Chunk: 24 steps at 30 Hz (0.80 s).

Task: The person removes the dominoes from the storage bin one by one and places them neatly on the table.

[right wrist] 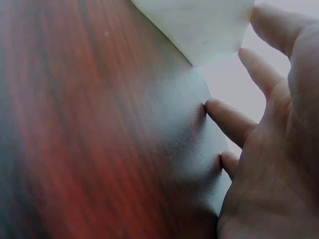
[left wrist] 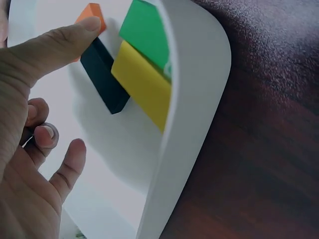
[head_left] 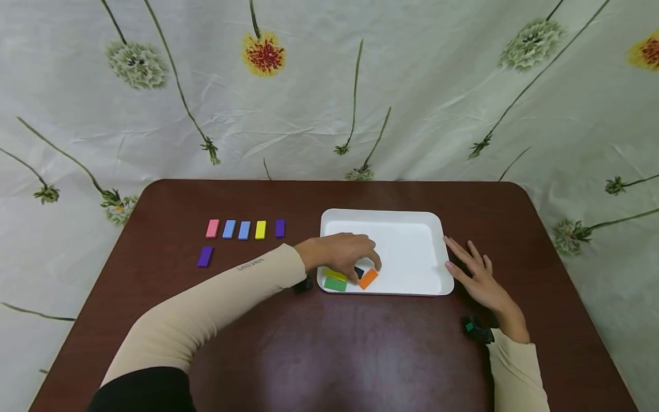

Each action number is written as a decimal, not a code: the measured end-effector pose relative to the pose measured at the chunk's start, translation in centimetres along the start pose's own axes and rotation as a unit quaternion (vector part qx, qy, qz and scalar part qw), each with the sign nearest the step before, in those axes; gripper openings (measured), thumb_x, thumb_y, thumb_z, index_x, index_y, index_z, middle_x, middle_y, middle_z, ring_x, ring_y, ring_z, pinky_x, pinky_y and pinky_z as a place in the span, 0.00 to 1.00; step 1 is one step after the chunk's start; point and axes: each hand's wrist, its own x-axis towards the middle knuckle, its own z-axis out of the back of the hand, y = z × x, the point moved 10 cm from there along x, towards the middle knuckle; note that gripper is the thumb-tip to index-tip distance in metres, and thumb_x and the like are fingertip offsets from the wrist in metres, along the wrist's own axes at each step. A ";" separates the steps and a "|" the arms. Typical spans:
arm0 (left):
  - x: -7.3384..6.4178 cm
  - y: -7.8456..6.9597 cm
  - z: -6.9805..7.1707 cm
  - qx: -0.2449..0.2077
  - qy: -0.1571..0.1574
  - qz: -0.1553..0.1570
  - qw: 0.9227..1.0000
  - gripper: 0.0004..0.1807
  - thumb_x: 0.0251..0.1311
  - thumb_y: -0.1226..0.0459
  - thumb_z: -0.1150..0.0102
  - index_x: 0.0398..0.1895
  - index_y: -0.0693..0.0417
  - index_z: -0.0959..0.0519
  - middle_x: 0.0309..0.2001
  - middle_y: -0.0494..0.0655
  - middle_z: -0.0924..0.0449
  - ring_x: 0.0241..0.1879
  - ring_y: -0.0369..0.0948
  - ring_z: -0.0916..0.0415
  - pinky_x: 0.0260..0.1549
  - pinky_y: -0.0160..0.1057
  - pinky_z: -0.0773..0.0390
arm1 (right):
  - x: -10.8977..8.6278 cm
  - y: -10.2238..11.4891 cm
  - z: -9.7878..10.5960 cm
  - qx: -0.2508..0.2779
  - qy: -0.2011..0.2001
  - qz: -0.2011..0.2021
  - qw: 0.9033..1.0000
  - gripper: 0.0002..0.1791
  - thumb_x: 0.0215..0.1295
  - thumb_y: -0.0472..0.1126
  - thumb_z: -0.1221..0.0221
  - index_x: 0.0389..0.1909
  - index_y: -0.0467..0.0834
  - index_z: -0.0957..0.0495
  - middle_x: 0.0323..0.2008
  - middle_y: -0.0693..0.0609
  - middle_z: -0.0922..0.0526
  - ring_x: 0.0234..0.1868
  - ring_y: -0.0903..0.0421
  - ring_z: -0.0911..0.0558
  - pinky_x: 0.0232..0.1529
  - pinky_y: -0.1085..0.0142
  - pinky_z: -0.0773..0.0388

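Observation:
Inside the white tray point(head_left: 412, 252), at its near left corner, my left hand point(head_left: 346, 252) pinches an orange block point(head_left: 368, 278) between thumb and a finger. The thumb tip overlaps the orange block point(left wrist: 93, 11) in the left wrist view, with the other fingers loosely bent. Next to it lie a black block point(left wrist: 103, 74), a yellow block point(left wrist: 142, 82) and a green block point(left wrist: 145, 32). My right hand point(head_left: 476, 278) has its fingers spread, thumb and index fingertips at the tray's right wall point(right wrist: 209, 30); other fingertips rest on the table.
Left of the tray, a row on the brown table point(head_left: 309, 355) holds a pink block point(head_left: 212, 228), two blue blocks point(head_left: 229, 229), a yellow block point(head_left: 260, 229) and a purple block point(head_left: 280, 228). Another purple block point(head_left: 205, 256) lies nearer, below the row. A flowered cloth point(head_left: 309, 114) hangs behind.

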 end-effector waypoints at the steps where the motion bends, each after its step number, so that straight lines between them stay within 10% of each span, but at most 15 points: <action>1: 0.1 0.0 -0.1 0.000 0.000 0.001 1.000 0.26 0.54 0.55 0.25 0.59 0.37 0.19 0.46 0.41 0.24 0.49 0.39 0.29 0.49 0.36 0.27 | 0.0 0.0 0.0 0.001 0.001 -0.001 1.000 0.36 0.77 0.48 0.50 0.80 0.53 0.52 0.80 0.38 0.54 0.78 0.30 0.71 0.64 0.29 0.83; 24: 0.6 0.4 -0.3 -0.025 -0.011 0.016 1.000 0.23 0.57 0.58 0.29 0.57 0.39 0.18 0.43 0.39 0.25 0.47 0.38 0.30 0.49 0.35 0.28 | -0.2 0.4 0.2 0.003 0.000 0.002 1.000 0.36 0.77 0.47 0.49 0.80 0.51 0.51 0.79 0.37 0.54 0.78 0.30 0.71 0.65 0.30 0.83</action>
